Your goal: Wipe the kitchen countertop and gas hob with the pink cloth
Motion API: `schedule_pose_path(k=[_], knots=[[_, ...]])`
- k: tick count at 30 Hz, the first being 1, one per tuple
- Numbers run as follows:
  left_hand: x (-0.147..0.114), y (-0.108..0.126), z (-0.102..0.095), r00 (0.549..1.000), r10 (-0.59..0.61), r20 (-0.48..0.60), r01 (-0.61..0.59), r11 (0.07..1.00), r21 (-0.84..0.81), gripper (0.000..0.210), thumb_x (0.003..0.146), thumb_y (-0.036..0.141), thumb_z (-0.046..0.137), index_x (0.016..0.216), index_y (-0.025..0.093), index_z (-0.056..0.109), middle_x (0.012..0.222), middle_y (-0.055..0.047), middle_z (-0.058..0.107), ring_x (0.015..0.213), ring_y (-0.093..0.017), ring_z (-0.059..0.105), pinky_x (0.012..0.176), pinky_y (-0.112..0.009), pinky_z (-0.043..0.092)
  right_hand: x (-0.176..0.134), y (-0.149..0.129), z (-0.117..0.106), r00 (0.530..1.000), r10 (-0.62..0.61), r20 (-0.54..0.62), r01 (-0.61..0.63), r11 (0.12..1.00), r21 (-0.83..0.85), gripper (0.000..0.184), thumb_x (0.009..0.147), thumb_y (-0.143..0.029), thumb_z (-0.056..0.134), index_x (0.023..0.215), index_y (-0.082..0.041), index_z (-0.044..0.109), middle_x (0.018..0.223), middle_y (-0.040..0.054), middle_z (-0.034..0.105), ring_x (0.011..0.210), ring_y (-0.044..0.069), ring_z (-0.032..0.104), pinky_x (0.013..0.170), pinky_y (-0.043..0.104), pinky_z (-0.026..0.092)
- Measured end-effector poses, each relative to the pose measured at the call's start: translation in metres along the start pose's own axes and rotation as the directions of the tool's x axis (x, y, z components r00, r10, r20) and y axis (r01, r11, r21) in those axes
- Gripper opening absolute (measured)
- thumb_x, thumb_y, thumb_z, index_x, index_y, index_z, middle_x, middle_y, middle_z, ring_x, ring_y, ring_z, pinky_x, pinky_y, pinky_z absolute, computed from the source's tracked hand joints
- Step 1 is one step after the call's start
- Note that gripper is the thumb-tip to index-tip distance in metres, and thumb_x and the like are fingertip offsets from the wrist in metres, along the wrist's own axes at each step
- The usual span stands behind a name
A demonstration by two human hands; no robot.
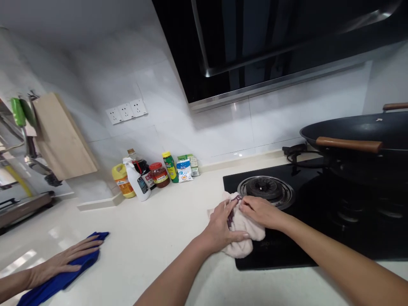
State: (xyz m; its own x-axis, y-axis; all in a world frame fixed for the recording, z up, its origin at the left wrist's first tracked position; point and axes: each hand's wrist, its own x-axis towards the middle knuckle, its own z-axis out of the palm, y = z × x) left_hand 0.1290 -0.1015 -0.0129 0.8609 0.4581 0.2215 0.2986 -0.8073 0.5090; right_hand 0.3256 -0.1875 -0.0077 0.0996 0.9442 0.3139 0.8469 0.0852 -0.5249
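Both of my hands are on a bunched, pale pink cloth (pixel 253 229) with a dark purple pattern. The cloth lies over the left edge of the black glass gas stove (pixel 299 242), partly on the white counter (pixel 178 229). My left hand (pixel 217 229) grips its left side, thumb toward me and fingers pointing away. On the cloth's far right side, my right hand (pixel 263 212) holds a fold with bent fingers. Just beyond my right hand is the round left burner (pixel 263 189). Part of the cloth is hidden under my hands.
At the left, another person's hand (pixel 63 261) presses a blue cloth (pixel 76 272) on the counter. Several bottles, a red-lidded jar (pixel 159 175) and seasoning packets (pixel 185 171) stand by the wall. A large wok (pixel 357 127) sits on the stove's right, under a black range hood (pixel 270 46).
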Motion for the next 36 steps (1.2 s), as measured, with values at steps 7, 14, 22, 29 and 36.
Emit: schedule_pose_path(k=[7,14,22,29,36], knots=[[0.002,-0.004,-0.014,0.997,-0.077,0.011,0.077,0.997,0.015,0.074,0.08,0.063,0.071,0.145,0.033,0.053,0.158,-0.009,0.04,0.146,-0.032,0.037,0.121,-0.049,0.029,-0.005,-0.013,0.004,0.97,0.06,0.236,-0.191,0.789,0.585,0.027,0.096,-0.043,0.04,0.085,-0.023,0.054,0.075,-0.0024,0.055,0.058,0.012,0.051,0.051,0.025,0.04],[-0.001,0.015,-0.027,0.987,-0.137,0.082,0.126,0.984,0.128,0.081,0.081,0.063,0.068,0.153,0.041,0.037,0.151,-0.004,0.048,0.14,-0.032,0.043,0.116,-0.051,0.035,-0.006,-0.02,0.008,0.952,-0.115,0.285,-0.176,0.555,0.813,0.029,0.088,-0.048,0.054,0.083,-0.02,0.057,0.082,-0.0001,0.058,0.07,0.012,0.056,0.069,0.029,0.049],[-0.011,0.037,-0.014,0.983,-0.125,0.133,0.1,0.978,0.184,0.083,0.069,0.066,0.077,0.144,0.042,0.05,0.151,-0.007,0.044,0.139,-0.039,0.04,0.114,-0.061,0.033,0.015,0.012,0.0,0.938,0.319,-0.137,-0.097,0.619,0.779,0.024,0.083,-0.043,0.051,0.074,-0.021,0.056,0.07,-0.0021,0.058,0.063,0.011,0.053,0.062,0.026,0.044],[-0.019,0.041,0.001,0.993,0.027,0.114,-0.047,0.983,0.175,0.081,0.059,0.059,0.086,0.133,0.038,0.06,0.147,-0.008,0.045,0.137,-0.04,0.038,0.116,-0.059,0.03,0.017,0.019,0.009,0.935,0.304,-0.184,-0.085,0.694,0.715,0.025,0.082,-0.044,0.05,0.074,-0.022,0.059,0.068,-0.0021,0.06,0.062,0.013,0.056,0.062,0.027,0.045],[0.005,0.023,0.01,0.987,-0.129,-0.096,0.144,0.976,0.164,0.047,0.077,0.043,0.072,0.123,0.033,0.066,0.143,-0.004,0.053,0.135,-0.03,0.045,0.115,-0.049,0.035,0.016,0.029,0.009,0.926,0.252,-0.282,-0.068,0.845,0.53,0.027,0.09,-0.04,0.041,0.077,-0.023,0.059,0.068,-0.0021,0.06,0.065,0.015,0.057,0.065,0.029,0.043]])
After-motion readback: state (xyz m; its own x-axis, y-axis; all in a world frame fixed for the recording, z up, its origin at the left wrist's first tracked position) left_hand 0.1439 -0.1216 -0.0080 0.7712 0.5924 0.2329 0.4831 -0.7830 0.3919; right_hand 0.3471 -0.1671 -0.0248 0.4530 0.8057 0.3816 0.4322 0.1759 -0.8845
